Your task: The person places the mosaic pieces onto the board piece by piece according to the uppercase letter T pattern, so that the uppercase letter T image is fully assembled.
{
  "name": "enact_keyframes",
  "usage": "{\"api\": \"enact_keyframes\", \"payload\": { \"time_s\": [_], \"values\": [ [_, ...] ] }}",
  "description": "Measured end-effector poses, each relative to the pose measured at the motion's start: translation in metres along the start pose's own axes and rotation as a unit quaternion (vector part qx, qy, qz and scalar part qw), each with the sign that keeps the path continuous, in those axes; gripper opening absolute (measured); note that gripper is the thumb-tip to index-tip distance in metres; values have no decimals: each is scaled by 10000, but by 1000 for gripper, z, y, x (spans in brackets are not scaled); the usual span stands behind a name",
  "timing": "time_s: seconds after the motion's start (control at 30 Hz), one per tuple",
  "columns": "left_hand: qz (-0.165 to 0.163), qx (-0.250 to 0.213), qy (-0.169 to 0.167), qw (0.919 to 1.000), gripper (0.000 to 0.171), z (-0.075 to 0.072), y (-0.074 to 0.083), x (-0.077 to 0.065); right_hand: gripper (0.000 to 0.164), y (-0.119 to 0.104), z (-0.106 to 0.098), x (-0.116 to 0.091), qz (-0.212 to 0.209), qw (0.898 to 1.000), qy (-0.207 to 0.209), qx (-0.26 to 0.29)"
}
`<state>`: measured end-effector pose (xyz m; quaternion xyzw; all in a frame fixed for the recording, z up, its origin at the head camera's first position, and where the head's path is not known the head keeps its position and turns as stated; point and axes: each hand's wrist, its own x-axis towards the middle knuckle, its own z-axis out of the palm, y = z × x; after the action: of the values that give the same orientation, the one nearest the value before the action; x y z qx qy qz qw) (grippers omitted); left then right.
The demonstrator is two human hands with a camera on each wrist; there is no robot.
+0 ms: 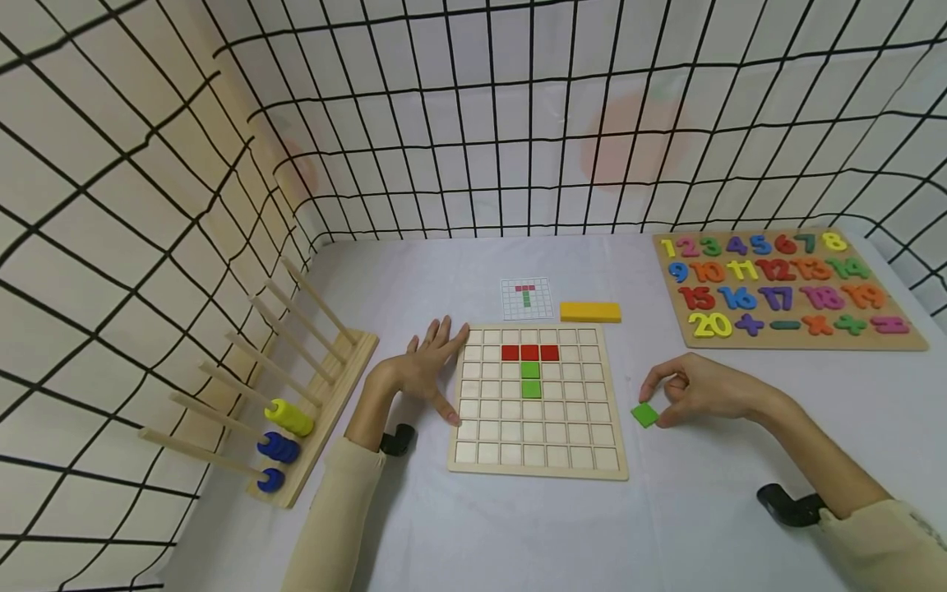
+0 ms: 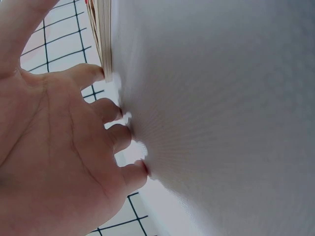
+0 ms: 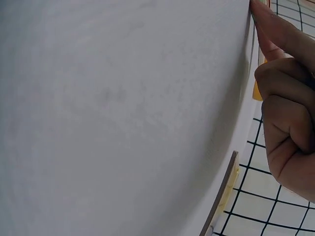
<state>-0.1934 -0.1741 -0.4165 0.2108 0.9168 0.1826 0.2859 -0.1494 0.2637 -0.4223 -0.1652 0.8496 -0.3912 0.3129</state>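
A square wooden grid board (image 1: 503, 454) lies in the middle of the table. Three red tiles (image 1: 529, 353) form a row near its top, with two green tiles (image 1: 530, 380) in a column below the middle one. My left hand (image 1: 425, 367) is spread at the board's left edge, thumb and index finger touching it; in the left wrist view the other fingertips (image 2: 140, 172) rest on the table. Right of the board, my right hand (image 1: 699, 388) pinches a loose green tile (image 1: 644, 414) between thumb and finger. The tile is mostly hidden in the right wrist view.
Behind the board lie a printed pattern card (image 1: 527, 298) and a yellow bar (image 1: 590, 312). A number puzzle board (image 1: 792, 288) is at the back right. The peg stand (image 1: 325, 411) with yellow and blue rings stands left. Black wire mesh (image 1: 473, 107) borders the table.
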Motion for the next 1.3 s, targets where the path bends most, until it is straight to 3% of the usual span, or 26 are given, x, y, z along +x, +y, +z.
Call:
{"api": "enact_keyframes", "payload": {
  "time_s": [0.23, 0.4, 0.63, 0.97, 1.3],
  "values": [
    [-25, 23, -53, 10000, 151, 0, 0, -1, 34, -5, 3, 2, 143, 9995, 96, -261],
    [-11, -2, -56, 10000, 150, 0, -1, 0, 37, -15, 3, 2, 284, 9968, 553, -498],
    [-6, -6, -62, 10000, 150, 0, -1, -1, 38, -37, 10, 11, 211, 9933, 1114, -237],
    [25, -65, -84, 9999, 150, -1, 2, -2, 35, -78, 44, 43, 51, 9967, 803, 104],
    [-42, -39, -97, 9999, 150, -1, 2, -2, 29, -102, 77, 66, -37, 9976, 693, 66]
  ]
}}
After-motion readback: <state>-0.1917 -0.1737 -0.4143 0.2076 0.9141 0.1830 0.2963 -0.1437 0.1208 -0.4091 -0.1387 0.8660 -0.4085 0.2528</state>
